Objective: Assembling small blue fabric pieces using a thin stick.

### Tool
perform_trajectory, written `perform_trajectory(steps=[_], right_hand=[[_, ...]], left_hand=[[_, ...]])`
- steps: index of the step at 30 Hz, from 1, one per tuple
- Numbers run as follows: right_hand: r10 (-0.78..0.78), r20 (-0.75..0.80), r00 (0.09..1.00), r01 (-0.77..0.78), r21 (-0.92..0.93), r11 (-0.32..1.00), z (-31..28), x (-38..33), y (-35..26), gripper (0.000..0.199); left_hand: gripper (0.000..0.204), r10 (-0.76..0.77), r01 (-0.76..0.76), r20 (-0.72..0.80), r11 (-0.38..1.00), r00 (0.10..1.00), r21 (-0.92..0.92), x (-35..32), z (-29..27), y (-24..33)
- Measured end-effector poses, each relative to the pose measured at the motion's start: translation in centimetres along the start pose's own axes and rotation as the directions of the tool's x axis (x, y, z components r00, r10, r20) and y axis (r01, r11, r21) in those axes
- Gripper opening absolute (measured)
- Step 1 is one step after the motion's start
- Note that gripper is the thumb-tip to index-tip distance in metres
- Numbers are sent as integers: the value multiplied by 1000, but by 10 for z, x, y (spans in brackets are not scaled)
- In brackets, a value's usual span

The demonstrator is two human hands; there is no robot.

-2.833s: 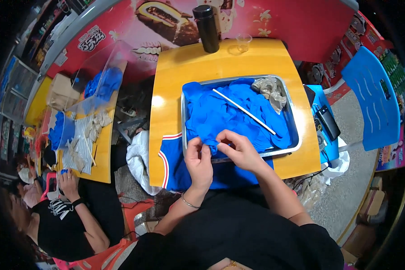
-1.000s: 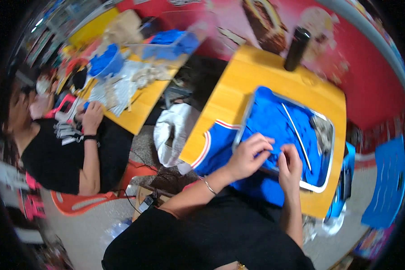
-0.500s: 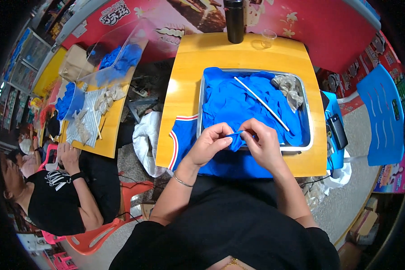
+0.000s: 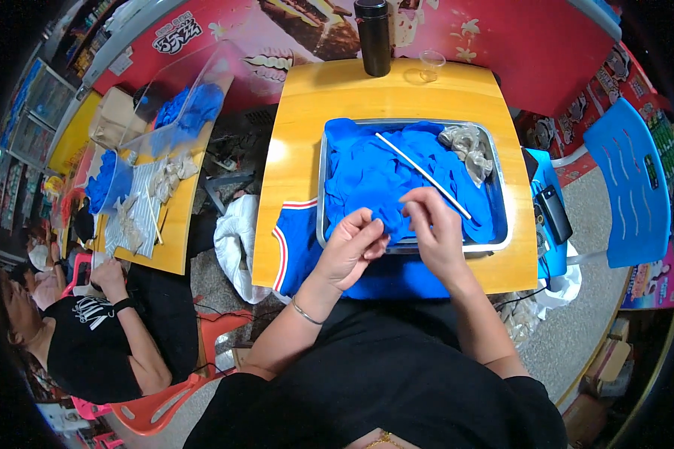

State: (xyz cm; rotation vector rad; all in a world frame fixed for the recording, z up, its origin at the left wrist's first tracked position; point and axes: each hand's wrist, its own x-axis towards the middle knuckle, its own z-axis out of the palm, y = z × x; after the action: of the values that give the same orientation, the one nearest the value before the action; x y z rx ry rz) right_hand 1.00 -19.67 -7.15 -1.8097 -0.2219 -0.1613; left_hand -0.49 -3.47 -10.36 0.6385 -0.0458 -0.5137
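In front of me a metal tray (image 4: 511, 224) holds a heap of thin blue cloth-like pieces (image 4: 359, 165). My left hand (image 4: 352, 251) is closed over the tray's near edge, thumb against fingers, with a small blue piece (image 4: 380, 223) at its fingertips. To its right, apart from it, my right hand (image 4: 438, 232) hovers over the near part of the heap. Its fingers are curled in; whether they pinch anything is hidden. A white stick (image 4: 423, 174) lies slantwise across the heap. Crumpled clear plastic bags (image 4: 468, 150) sit in the tray's far right corner.
A blue garment with striped trim (image 4: 296, 239) lies under the tray on the yellow table (image 4: 292, 150). Behind stand a black bottle (image 4: 374, 41) and a clear cup (image 4: 430, 66). At left a person (image 4: 90, 337) sits by another table (image 4: 174, 251). A blue chair (image 4: 625, 183) stands right.
My hands have come apart: before, both pinched the same blue piece between them. The left hand has turned its palm more into view. The whole view has shifted slightly.
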Motion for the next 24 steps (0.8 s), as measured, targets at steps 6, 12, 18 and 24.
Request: perform_trajectory(steps=[6, 12, 18, 24], right_hand=[[-159, 5, 987, 159, 20, 987, 5, -5, 9, 21], [-255, 23, 967, 255, -163, 953, 1, 0, 17, 15], [-347, 106, 932, 363, -232, 903, -6, 9, 14, 18], [-325, 188, 927, 371, -329, 868, -10, 7, 15, 15]], left_hand=[[8, 204, -181, -219, 976, 954, 120, 8, 12, -2], [9, 154, -144, -192, 988, 969, 65, 4, 5, -1], [9, 98, -101, -31, 990, 995, -103, 3, 3, 11], [9, 122, -91, -78, 942, 989, 322, 4, -6, 15]])
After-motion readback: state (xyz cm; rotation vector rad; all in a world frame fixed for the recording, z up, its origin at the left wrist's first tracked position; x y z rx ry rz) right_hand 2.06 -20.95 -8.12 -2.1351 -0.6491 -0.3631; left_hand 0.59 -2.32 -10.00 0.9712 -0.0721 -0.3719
